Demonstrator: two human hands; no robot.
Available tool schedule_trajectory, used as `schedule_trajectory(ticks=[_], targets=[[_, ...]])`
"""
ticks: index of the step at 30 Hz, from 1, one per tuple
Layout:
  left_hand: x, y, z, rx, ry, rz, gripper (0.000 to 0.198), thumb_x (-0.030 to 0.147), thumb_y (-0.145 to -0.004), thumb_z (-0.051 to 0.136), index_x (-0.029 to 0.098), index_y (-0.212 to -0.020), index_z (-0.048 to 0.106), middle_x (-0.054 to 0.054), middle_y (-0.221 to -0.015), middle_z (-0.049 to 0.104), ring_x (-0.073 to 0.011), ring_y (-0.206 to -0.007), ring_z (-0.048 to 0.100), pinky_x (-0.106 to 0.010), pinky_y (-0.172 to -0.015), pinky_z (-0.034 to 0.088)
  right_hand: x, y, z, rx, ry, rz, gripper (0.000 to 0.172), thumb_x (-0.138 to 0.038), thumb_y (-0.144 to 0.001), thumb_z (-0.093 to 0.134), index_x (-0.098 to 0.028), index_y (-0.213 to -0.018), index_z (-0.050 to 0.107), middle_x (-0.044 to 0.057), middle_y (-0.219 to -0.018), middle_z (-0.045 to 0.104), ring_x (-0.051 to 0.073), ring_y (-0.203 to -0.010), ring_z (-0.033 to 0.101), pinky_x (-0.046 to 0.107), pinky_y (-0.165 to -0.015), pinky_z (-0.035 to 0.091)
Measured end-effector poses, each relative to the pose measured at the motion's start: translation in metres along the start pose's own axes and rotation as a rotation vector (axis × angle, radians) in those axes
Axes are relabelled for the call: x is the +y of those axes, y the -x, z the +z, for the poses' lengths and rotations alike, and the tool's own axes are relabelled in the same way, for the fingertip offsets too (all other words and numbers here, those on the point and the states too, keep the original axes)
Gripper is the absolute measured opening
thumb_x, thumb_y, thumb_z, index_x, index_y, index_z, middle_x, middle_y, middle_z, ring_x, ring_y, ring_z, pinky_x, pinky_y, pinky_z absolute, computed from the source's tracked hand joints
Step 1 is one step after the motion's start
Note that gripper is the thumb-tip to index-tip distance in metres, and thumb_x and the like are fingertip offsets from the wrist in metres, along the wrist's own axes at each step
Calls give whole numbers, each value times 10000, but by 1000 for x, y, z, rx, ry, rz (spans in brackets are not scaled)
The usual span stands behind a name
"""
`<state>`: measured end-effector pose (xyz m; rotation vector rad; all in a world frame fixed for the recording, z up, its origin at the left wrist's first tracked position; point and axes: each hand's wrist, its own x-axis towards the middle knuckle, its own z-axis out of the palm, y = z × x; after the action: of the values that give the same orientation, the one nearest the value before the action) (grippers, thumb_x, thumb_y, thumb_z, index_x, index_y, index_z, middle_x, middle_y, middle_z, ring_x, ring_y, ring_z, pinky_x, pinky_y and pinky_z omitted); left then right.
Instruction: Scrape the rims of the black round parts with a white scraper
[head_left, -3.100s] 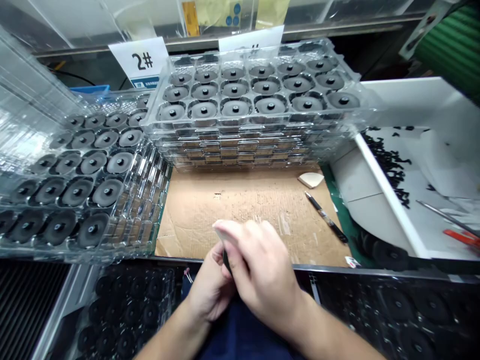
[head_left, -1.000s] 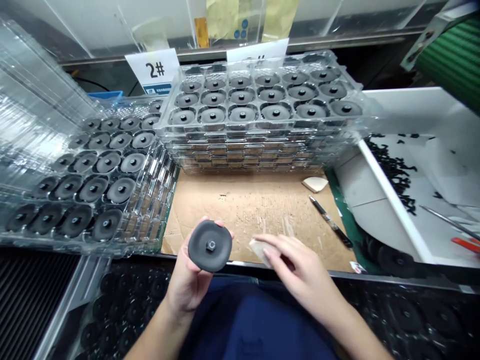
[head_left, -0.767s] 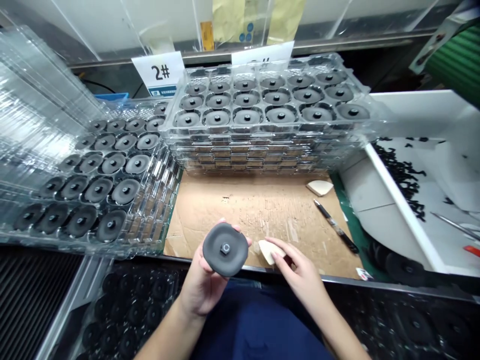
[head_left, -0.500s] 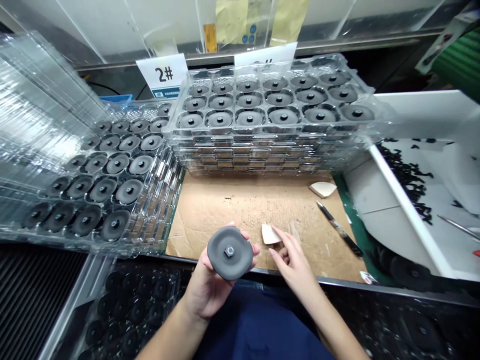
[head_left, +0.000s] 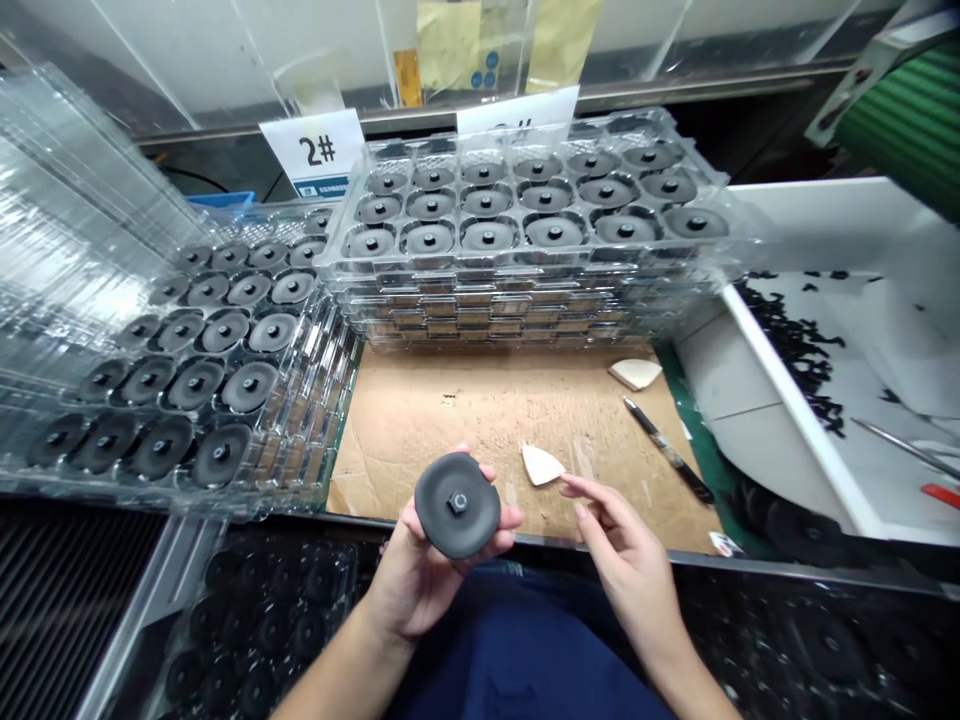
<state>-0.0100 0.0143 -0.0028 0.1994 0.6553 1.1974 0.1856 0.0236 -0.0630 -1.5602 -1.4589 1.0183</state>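
Note:
My left hand (head_left: 427, 570) grips a black rubber disc (head_left: 469, 520) with a small raised hub at its centre, its hub side facing up toward me. The fingers wrap under and round its edge. My right hand (head_left: 626, 550) is beside a white, rounded triangular pad (head_left: 541, 466) on the cardboard (head_left: 420, 400). Its index fingertip is at the pad's right corner, the thumb is apart, and nothing is held between them. A second pad (head_left: 636, 374) lies farther back on the right, with a black pen (head_left: 667, 448) in front of it.
Stacked clear trays (head_left: 517, 270) of similar discs stand at the back, and more trays (head_left: 255, 420) at the left. At right is a white bin (head_left: 810, 410) with small black pieces (head_left: 795, 340) and tweezers (head_left: 900, 445). A dark tray of discs (head_left: 262, 630) sits below the table edge.
My right hand has moved right and back from the near pad, its fingers opening. The pad now shows fully, turned slightly. My left hand still holds the disc in nearly the same place.

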Motion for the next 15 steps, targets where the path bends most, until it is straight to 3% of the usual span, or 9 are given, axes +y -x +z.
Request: schedule_trajectory(ticks=[2,6,7,10,15], targets=[[1,-1,-3,-9,-178,103,612,496,-629,692,373,-1205,525,-19,-1127,628,-244,-901,672,-378,-811,526,-1,0,-1,-17,-21,9,231,-314,-873,489,-184,-1006,627,92,-956,646,200,-823,609,300,-655,501],[8,-6,-10,-141,-997,661,918,96,-650,734,440,-1356,259,-44,-1212,569,-251,-1109,551,-445,-1003,364,-5,-2,-2,-34,-56,16,221,-311,-856,507,-183,-947,662,84,-910,660,204,-815,621,295,-653,504],[10,-8,-12,-171,-1174,744,997,29,-642,718,433,-1380,184,-58,-1214,561,-249,-1132,525,-450,-1008,351,-6,-2,-2,-38,-65,16,217,-309,-851,513,-184,-936,668,83,-901,662,201,-804,622,288,-644,503],[10,-14,-17,-248,-1423,839,1089,53,-649,717,340,-1419,2,-112,-1181,555,-245,-1081,545,-443,-937,416,-13,-1,-3,-53,-95,12,206,-302,-841,524,-188,-919,677,74,-877,663,186,-762,622,254,-592,496],[3,-17,-25,-307,-1475,881,1099,182,-645,757,203,-1425,-18,-170,-1155,559,-248,-1064,559,-446,-922,444,-30,3,-11,-88,-176,-8,161,-283,-835,557,-226,-933,671,43,-864,666,156,-750,619,205,-583,490]])
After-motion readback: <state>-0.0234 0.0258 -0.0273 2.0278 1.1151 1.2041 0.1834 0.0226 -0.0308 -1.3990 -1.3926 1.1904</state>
